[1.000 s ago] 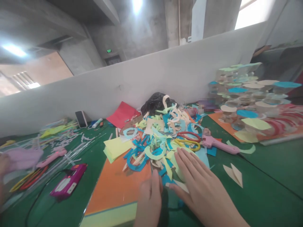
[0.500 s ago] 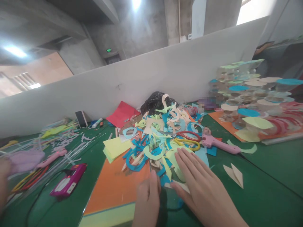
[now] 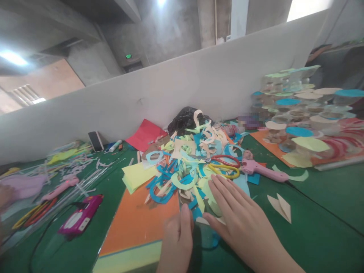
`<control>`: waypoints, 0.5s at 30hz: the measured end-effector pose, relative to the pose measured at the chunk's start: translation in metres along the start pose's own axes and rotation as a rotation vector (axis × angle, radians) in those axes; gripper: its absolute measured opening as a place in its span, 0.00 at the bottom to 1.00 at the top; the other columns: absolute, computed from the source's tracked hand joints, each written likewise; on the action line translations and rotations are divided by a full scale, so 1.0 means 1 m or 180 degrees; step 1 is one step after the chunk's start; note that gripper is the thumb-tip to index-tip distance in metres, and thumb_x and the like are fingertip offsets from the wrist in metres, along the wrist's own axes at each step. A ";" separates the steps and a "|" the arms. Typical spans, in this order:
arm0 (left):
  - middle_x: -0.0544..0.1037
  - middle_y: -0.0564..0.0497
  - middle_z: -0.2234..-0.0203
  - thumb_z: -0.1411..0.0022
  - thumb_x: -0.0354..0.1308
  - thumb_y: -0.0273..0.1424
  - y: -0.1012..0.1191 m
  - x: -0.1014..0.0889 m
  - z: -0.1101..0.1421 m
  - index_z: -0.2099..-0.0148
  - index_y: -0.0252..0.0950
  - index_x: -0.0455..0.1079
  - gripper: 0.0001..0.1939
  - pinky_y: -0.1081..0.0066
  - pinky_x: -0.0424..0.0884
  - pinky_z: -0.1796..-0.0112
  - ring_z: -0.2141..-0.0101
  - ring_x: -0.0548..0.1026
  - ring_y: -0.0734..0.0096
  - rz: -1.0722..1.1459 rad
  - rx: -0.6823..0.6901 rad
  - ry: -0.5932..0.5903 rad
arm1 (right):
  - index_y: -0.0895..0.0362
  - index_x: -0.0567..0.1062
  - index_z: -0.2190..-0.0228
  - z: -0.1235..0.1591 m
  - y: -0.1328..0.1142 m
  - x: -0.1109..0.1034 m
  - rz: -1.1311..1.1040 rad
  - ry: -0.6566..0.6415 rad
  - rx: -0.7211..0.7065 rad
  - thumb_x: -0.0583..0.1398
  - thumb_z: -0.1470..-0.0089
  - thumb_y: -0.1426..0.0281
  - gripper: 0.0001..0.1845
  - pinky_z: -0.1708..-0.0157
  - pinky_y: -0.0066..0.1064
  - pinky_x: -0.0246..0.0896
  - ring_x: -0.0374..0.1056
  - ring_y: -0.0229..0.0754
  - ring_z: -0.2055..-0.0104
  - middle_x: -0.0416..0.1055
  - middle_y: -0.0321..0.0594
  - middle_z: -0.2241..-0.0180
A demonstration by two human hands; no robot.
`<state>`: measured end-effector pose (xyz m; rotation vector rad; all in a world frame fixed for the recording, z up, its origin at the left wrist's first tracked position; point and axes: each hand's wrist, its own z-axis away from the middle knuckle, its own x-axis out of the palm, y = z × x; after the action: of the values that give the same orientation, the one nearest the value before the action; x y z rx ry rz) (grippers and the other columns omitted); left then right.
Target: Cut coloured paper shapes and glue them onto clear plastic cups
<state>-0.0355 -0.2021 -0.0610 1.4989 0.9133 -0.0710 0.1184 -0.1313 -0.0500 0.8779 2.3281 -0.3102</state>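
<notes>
The right hand (image 3: 243,216), right of lower centre in the frame, is flat and palm down, its fingers extended side by side; no pinch is visible. A light green paper piece (image 3: 211,199) lies along the left edge of these fingers, partly covered by them; its long axis slopes from upper left to lower right, roughly parallel to the fingers. The left hand (image 3: 178,237), at lower centre, is farther from it: thumb raised, fingers curled, grip contents not determinable. A clear, blue-edged object (image 3: 209,237) sits between both hands.
</notes>
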 end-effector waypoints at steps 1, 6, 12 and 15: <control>0.65 0.53 0.87 0.33 0.40 0.49 0.002 0.000 0.000 0.82 0.40 0.52 0.29 0.70 0.60 0.74 0.81 0.64 0.71 0.0011 0.0005 0.0007 | 0.68 0.73 0.49 0.000 0.000 0.001 -0.0027 0.0001 0.0019 0.51 0.34 0.58 0.27 0.47 0.43 0.66 0.67 0.51 0.44 0.71 0.52 0.46; 0.66 0.53 0.86 0.33 0.41 0.47 0.014 0.000 0.003 0.82 0.40 0.51 0.27 0.70 0.60 0.73 0.80 0.64 0.72 0.0147 -0.0074 0.0038 | 0.70 0.69 0.45 0.000 0.000 0.000 -0.0028 -0.0045 -0.0105 0.50 0.34 0.61 0.27 0.46 0.46 0.65 0.61 0.54 0.39 0.64 0.54 0.41; 0.69 0.52 0.85 0.33 0.41 0.48 0.016 0.001 0.006 0.82 0.40 0.52 0.28 0.70 0.61 0.71 0.80 0.65 0.72 0.0166 -0.0076 0.0006 | 0.67 0.74 0.50 0.000 0.000 0.002 -0.0183 0.0139 -0.0044 0.51 0.34 0.63 0.22 0.46 0.42 0.65 0.67 0.49 0.43 0.73 0.47 0.47; 0.70 0.51 0.85 0.32 0.41 0.47 0.011 0.001 0.005 0.82 0.39 0.53 0.28 0.71 0.61 0.72 0.80 0.65 0.72 0.0034 0.0064 0.0019 | 0.67 0.74 0.51 0.000 0.000 0.003 -0.0168 0.0174 -0.0035 0.51 0.33 0.64 0.22 0.47 0.42 0.66 0.68 0.49 0.44 0.73 0.48 0.47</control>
<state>-0.0262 -0.2044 -0.0535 1.5232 0.9116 -0.0682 0.1165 -0.1301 -0.0514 0.8304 2.4041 -0.2989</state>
